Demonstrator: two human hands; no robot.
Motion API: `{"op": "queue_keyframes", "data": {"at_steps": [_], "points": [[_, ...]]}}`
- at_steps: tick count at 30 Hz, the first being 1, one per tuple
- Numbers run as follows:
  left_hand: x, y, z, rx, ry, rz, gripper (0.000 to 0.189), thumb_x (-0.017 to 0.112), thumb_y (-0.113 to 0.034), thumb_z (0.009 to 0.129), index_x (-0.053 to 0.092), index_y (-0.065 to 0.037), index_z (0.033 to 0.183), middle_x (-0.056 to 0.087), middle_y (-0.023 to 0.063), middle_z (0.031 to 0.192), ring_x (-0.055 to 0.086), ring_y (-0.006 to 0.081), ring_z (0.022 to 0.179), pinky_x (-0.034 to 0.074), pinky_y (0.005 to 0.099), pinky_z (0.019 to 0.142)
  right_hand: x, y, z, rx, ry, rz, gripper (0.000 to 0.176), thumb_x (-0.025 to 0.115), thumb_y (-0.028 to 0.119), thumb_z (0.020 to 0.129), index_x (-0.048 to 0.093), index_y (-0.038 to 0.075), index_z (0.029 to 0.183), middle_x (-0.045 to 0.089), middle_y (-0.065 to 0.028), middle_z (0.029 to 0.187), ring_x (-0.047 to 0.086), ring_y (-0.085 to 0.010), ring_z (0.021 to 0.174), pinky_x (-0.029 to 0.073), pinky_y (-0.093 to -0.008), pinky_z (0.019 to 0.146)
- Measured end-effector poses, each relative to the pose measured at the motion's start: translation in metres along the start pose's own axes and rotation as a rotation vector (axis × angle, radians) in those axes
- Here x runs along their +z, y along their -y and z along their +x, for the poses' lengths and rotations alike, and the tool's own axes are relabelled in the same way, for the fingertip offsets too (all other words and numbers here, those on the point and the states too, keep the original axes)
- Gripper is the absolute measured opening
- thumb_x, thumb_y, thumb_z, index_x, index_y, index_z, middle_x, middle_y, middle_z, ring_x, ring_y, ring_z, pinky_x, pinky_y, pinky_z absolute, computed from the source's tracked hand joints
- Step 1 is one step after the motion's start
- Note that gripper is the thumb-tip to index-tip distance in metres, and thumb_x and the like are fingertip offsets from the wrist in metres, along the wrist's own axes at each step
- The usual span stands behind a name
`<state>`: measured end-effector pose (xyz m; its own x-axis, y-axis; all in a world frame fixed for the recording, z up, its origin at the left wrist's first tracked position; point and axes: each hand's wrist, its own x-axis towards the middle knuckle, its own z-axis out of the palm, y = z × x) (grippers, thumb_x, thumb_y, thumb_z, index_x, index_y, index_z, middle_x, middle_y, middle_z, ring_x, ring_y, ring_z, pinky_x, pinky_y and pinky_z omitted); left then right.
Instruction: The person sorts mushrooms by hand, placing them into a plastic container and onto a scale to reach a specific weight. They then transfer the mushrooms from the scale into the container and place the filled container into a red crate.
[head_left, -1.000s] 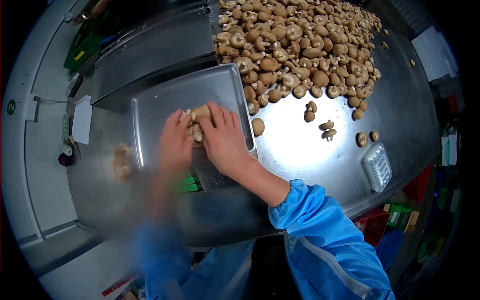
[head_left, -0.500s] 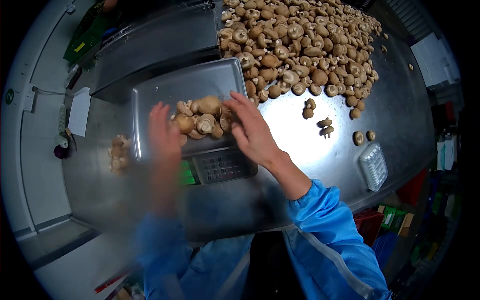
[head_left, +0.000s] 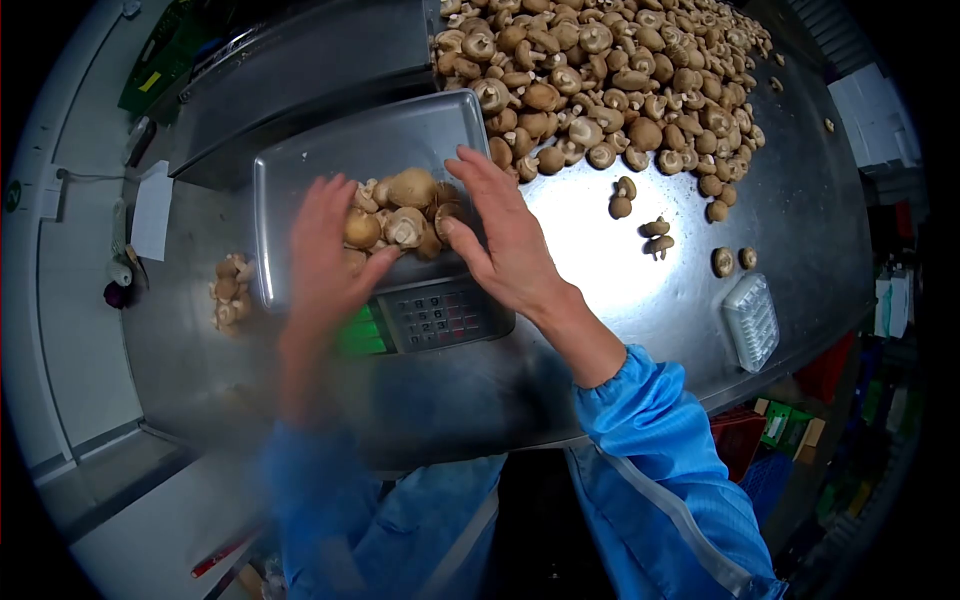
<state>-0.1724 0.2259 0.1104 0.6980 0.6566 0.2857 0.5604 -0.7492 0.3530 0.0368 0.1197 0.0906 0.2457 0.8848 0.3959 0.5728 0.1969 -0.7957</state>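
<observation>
A cluster of brown mushrooms (head_left: pixel 405 226) lies on the metal pan (head_left: pixel 335 160) of a weighing scale, between my two hands. Slightly blurred, my left hand (head_left: pixel 335 240) is at the cluster's left side, fingers stretched and thumb apart. On the opposite side my right hand (head_left: pixel 512 245) stays open, its thumb right at the rightmost mushrooms and its fingers extended over the pan's right rim. Below the pan sit the scale's keypad (head_left: pixel 440 318) and its lit green display (head_left: pixel 362 332), which my left hand and wrist partly overlap.
A large heap of mushrooms (head_left: pixel 620 90) covers the back of the steel table (head_left: pixel 590 265). A few loose ones (head_left: pixel 656 238) lie in front of it. A clear plastic punnet (head_left: pixel 751 322) rests at the right edge. Further mushrooms (head_left: pixel 230 293) lie left of the scale.
My left hand has come into clearer view, its thumb now spread toward the mushrooms. My right hand has shifted only slightly. The whole view has moved a little.
</observation>
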Motion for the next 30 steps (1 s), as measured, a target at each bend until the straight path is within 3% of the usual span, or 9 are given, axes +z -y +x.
{"op": "queue_keyframes", "data": {"at_steps": [9,13,16,20,22,24,26,27,30], "points": [[0.02,0.004,-0.001,-0.056,0.04,-0.087,0.069,0.073,-0.017,0.08,0.045,-0.004,0.141,0.042,0.0181,0.149,0.04,0.037,0.138,0.032,0.0441,0.114,0.025,-0.014,-0.002,-0.102,0.121,-0.142,0.057,0.069,0.022,0.087,0.049,-0.002,0.135,0.048,-0.0227,0.139,0.042,-0.0405,0.132,0.036,-0.0455,0.111],[0.014,-0.004,0.004,-0.059,0.034,-0.217,0.068,0.073,-0.013,0.078,0.046,-0.003,0.14,0.043,0.0163,0.149,0.043,0.034,0.136,0.035,0.0422,0.113,-0.002,-0.014,-0.008,-0.065,0.024,-0.059,0.054,0.068,0.019,0.087,0.05,-0.001,0.134,0.049,-0.0203,0.139,0.044,-0.0406,0.131,0.037,-0.0463,0.11],[0.012,0.009,-0.011,-0.053,-0.041,-0.113,0.07,0.07,-0.019,0.083,0.043,-0.002,0.145,0.042,0.0167,0.15,0.041,0.0325,0.138,0.032,0.0417,0.115,-0.039,-0.059,-0.039,0.109,-0.134,-0.228,0.054,0.067,0.016,0.086,0.049,0.0,0.135,0.046,-0.0224,0.14,0.043,-0.0423,0.131,0.036,-0.0468,0.111],[-0.001,0.008,-0.026,-0.182,-0.138,-0.269,0.065,0.066,-0.02,0.086,0.043,-0.001,0.144,0.045,0.0164,0.148,0.042,0.0309,0.137,0.029,0.0419,0.116,-0.108,-0.125,-0.102,0.539,-0.267,-0.761,0.061,0.07,0.015,0.084,0.046,0.003,0.139,0.043,-0.0273,0.14,0.046,-0.0417,0.128,0.037,-0.0474,0.109],[-0.006,-0.002,-0.032,-0.29,-0.164,-0.35,0.062,0.064,-0.019,0.087,0.044,-0.001,0.144,0.047,0.0166,0.146,0.043,0.0306,0.136,0.029,0.0419,0.116,-0.13,-0.15,-0.134,0.564,-0.344,-0.936,0.055,0.069,0.007,0.078,0.054,0.003,0.131,0.051,-0.0243,0.133,0.045,-0.0417,0.127,0.039,-0.0462,0.106],[0.0,-0.015,-0.037,-0.256,-0.107,-0.309,0.06,0.063,-0.017,0.087,0.046,-0.001,0.142,0.05,0.0169,0.144,0.045,0.0308,0.135,0.03,0.0416,0.115,-0.146,-0.142,-0.14,0.683,-0.236,-0.647,0.051,0.072,0.007,0.079,0.057,0.002,0.127,0.061,-0.0178,0.117,0.056,-0.035,0.114,0.045,-0.0429,0.099],[-0.01,-0.02,-0.051,-0.261,-0.102,-0.194,0.057,0.061,-0.012,0.086,0.048,0.001,0.139,0.053,0.0178,0.141,0.046,0.0308,0.134,0.032,0.0411,0.114,-0.131,-0.132,-0.134,0.66,-0.353,-0.422,0.047,0.075,0.008,0.081,0.059,0.002,0.125,0.065,-0.0134,0.104,0.063,-0.0293,0.099,0.051,-0.0378,0.09],[-0.011,-0.023,-0.054,-0.247,-0.124,-0.236,0.055,0.062,-0.011,0.085,0.049,0.002,0.138,0.053,0.0177,0.141,0.047,0.0304,0.133,0.033,0.0406,0.113,-0.123,-0.122,-0.125,0.523,-0.368,-0.443,0.045,0.075,0.007,0.083,0.058,0.001,0.124,0.064,-0.0145,0.107,0.064,-0.0271,0.095,0.053,-0.0346,0.085],[-0.011,-0.028,-0.069,-0.262,-0.163,-0.347,0.053,0.061,-0.006,0.084,0.05,0.003,0.135,0.054,0.0173,0.14,0.049,0.0287,0.131,0.035,0.0389,0.112,-0.07,-0.059,-0.077,0.399,-0.346,0.022,0.046,0.074,0.005,0.083,0.055,-0.001,0.125,0.061,-0.0173,0.118,0.063,-0.0275,0.107,0.051,-0.036,0.091]]}}
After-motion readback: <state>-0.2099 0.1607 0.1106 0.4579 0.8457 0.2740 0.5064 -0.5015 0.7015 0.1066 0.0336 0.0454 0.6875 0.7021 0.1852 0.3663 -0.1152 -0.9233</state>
